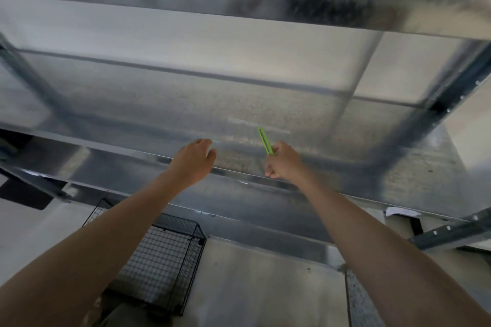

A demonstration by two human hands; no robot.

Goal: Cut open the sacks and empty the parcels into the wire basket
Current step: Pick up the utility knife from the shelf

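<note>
One galvanised steel shelving rack point(159, 109) fills most of the view, blurred, its shelf lying directly behind and above the grip and its dark upright post point(451, 93) well off to the right of it. One black wire basket point(164, 255) stands on the pale floor far below the grip and to its left, under the left forearm; nothing can be made out inside it. Two bare hands reach up to the shelf's front edge. The right hand point(283, 162) has its fingers curled tightly round the lower end of one lime-green cutter point(265, 141), which sticks up from the fist over the shelf surface. The left hand point(192, 160), near the grip on its left, holds nothing, fingers loosely bent. One white paper scrap point(402, 212) lies lower right of the grip.
</note>
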